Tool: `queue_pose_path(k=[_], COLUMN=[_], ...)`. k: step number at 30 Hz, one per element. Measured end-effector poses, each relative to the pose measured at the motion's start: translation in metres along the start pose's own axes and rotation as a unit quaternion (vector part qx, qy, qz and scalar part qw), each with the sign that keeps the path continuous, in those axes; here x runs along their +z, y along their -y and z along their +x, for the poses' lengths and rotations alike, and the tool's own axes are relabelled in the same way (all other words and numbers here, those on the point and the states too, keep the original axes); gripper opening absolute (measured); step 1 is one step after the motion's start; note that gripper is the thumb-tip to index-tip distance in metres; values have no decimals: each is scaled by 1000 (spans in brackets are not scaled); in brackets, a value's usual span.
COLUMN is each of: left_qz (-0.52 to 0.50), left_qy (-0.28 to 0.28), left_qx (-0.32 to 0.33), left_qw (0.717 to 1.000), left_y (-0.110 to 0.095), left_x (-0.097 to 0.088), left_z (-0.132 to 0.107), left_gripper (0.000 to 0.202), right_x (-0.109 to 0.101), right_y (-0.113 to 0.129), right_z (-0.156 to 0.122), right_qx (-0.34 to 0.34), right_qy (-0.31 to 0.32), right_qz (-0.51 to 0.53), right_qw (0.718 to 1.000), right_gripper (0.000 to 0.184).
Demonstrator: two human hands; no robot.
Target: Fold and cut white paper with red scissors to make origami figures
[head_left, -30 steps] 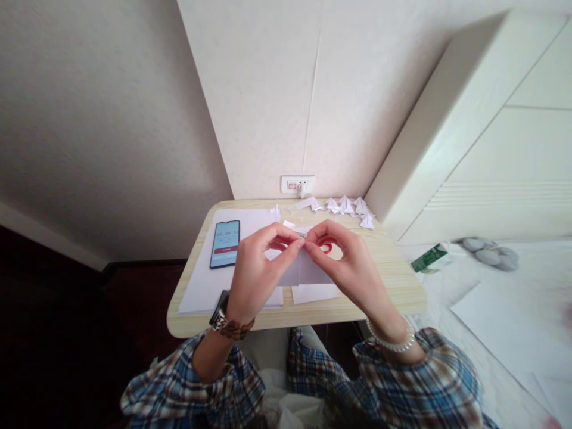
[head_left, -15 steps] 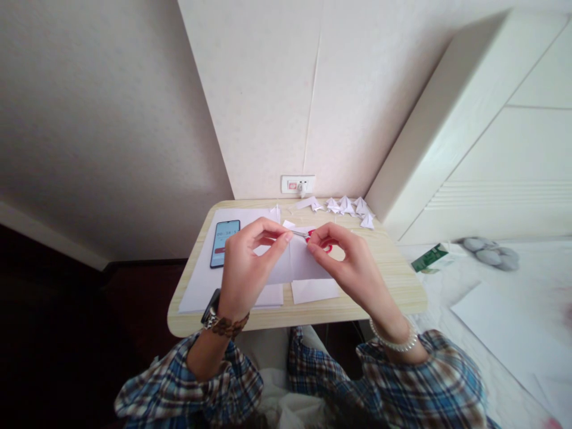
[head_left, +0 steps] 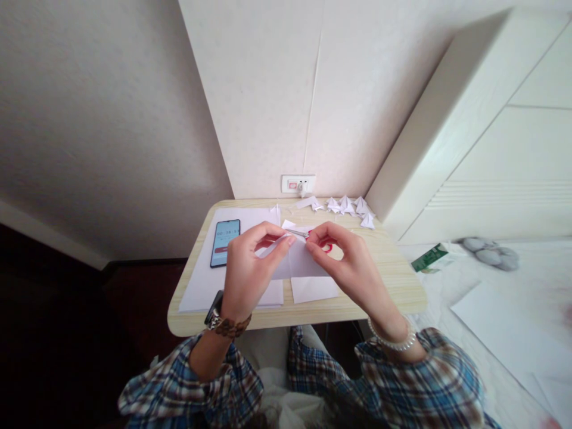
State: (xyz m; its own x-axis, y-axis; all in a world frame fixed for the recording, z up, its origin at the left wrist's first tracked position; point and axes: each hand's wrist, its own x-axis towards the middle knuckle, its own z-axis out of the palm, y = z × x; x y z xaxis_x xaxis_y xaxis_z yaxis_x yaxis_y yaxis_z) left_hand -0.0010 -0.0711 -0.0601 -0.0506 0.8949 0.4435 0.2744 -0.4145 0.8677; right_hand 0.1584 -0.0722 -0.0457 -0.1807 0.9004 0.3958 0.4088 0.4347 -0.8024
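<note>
Both my hands hold one small white paper sheet (head_left: pixel 298 263) above a light wooden table (head_left: pixel 393 280). My left hand (head_left: pixel 250 268) pinches its left upper edge between thumb and fingers. The right upper edge is pinched by my right hand (head_left: pixel 353 265). Red-handled scissors (head_left: pixel 322 243) lie on the table just behind my right fingers. Another white paper piece (head_left: pixel 314 289) lies flat under my hands. A larger white sheet (head_left: pixel 201 280) covers the table's left side.
A phone (head_left: pixel 224 241) with a lit screen lies on the large sheet at left. Several small folded white paper shapes (head_left: pixel 346 206) line the table's back edge by a wall socket (head_left: pixel 297 184). A white cabinet (head_left: pixel 482 131) stands right; papers and a green box (head_left: pixel 429 257) lie beyond.
My hands have spread slightly apart along the paper's top edge, and the sheet has opened a little wider. Everything on the table stayed put.
</note>
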Motion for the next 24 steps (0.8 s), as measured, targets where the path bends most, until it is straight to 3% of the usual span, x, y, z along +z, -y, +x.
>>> queue_pose_path(k=[7,15,24], left_qz=[-18,-39,-58], left_qy=[-65,-87,-135], left_qx=[3,3,-6], left_qw=[998,995,989], left_y=[4,7,22], left_x=[-3,-7,-20], left_z=[1,1,13], left_gripper=[8,7,9], right_x=[-2,-6,-39], right_y=[-6,-14,-78], right_z=[0,-3,-4], right_qx=[1,10,75], right_qy=[4,7,-40], right_qz=[-5,-24,-54], right_qw=[1000,1000,995], right_gripper=[7,8,12])
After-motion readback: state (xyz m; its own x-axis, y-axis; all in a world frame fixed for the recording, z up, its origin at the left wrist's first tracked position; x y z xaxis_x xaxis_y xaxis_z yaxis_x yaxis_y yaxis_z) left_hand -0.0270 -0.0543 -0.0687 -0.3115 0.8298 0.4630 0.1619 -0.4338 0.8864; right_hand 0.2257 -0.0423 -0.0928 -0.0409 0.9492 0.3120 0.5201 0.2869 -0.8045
